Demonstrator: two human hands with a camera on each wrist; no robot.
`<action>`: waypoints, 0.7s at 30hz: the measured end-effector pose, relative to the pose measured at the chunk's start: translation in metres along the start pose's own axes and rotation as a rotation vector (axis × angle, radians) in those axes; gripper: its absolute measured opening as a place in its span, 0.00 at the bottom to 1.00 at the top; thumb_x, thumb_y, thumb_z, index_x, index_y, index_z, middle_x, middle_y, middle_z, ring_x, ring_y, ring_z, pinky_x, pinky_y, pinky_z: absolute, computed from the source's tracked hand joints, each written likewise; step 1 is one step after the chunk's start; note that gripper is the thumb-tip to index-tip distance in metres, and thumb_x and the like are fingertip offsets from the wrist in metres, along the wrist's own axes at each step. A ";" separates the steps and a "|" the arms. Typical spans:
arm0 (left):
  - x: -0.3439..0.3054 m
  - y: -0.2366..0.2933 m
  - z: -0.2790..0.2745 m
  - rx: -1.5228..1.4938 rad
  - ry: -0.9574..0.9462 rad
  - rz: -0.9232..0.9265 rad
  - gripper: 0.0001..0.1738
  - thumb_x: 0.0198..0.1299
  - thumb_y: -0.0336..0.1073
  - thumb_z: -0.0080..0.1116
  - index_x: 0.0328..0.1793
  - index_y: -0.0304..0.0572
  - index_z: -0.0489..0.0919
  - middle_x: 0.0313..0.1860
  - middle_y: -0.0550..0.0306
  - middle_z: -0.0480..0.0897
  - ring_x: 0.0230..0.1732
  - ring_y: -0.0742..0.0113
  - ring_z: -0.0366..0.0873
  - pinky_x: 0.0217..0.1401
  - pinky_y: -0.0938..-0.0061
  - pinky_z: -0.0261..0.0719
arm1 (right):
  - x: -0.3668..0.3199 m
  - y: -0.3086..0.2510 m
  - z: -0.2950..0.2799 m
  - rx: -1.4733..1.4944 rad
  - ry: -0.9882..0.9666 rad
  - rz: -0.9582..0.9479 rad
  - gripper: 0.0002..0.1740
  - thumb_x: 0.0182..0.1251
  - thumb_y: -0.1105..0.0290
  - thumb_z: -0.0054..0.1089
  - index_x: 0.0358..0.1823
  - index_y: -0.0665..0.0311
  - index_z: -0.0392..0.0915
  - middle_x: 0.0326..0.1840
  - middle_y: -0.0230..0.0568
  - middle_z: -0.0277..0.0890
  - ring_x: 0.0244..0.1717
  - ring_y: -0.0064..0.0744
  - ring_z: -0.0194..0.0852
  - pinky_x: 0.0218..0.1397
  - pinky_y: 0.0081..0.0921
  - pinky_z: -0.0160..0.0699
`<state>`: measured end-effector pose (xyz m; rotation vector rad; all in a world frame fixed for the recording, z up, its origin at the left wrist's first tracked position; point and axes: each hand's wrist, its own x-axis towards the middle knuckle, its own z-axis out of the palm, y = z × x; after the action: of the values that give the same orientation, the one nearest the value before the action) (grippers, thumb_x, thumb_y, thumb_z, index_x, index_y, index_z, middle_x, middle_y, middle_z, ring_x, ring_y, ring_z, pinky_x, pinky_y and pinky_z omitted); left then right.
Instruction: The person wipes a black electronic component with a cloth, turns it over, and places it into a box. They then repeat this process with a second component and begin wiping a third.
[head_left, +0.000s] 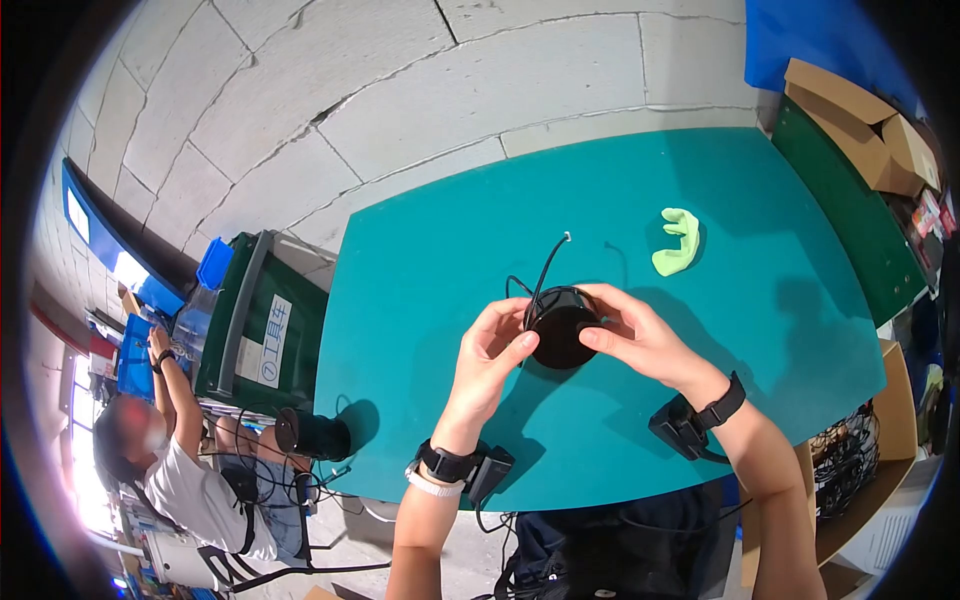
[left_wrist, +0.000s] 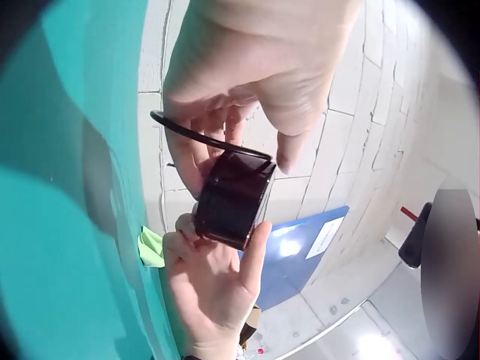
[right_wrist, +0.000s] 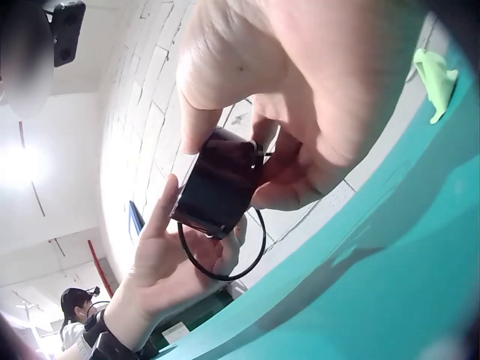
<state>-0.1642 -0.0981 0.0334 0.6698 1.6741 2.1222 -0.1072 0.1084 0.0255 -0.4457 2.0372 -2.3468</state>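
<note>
A short black cylindrical device (head_left: pixel 562 338) with a glossy round face is held up between both hands over the green table. My left hand (head_left: pixel 483 358) grips its left side, thumb at the edge of the face and fingers behind. On the opposite side, my right hand (head_left: pixel 648 345) holds it with the thumb near the face and fingers round the back. A black cable (head_left: pixel 545 268) rises from the device and ends in a small white plug (head_left: pixel 567 237). In the left wrist view the dark side wall (left_wrist: pixel 236 199) shows, with the cable looping past the left fingers.
On the green table (head_left: pixel 430 260) lies a crumpled lime-green cloth (head_left: pixel 678 243). Another black cylinder (head_left: pixel 320 437) with cables stands at the table's left edge. A carton (head_left: pixel 900 395) of black cables is at the right. Another person (head_left: pixel 205 490) sits at the left.
</note>
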 end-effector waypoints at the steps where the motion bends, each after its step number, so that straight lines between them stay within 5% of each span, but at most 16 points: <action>1: 0.000 0.000 0.001 0.001 -0.001 -0.001 0.21 0.60 0.33 0.63 0.58 0.38 0.73 0.51 0.59 0.79 0.52 0.73 0.74 0.56 0.75 0.71 | 0.000 -0.001 -0.001 0.000 0.011 0.010 0.28 0.66 0.62 0.61 0.65 0.64 0.65 0.55 0.36 0.71 0.56 0.25 0.68 0.57 0.27 0.71; 13: 0.002 -0.002 -0.002 -0.165 0.099 -0.056 0.22 0.61 0.36 0.62 0.59 0.42 0.68 0.51 0.61 0.75 0.47 0.76 0.75 0.46 0.76 0.75 | 0.000 0.004 0.000 -0.001 0.018 0.047 0.24 0.62 0.64 0.66 0.55 0.65 0.69 0.50 0.34 0.71 0.51 0.26 0.70 0.56 0.28 0.70; 21: 0.002 -0.006 -0.002 -0.146 0.140 -0.070 0.26 0.62 0.34 0.60 0.63 0.45 0.63 0.51 0.54 0.79 0.47 0.67 0.79 0.49 0.69 0.79 | 0.000 0.000 0.001 -0.032 0.097 -0.008 0.22 0.62 0.62 0.66 0.51 0.67 0.71 0.47 0.34 0.71 0.46 0.22 0.69 0.49 0.24 0.72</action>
<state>-0.1674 -0.0973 0.0272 0.4217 1.5681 2.2597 -0.1075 0.1071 0.0255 -0.3480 2.1209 -2.3888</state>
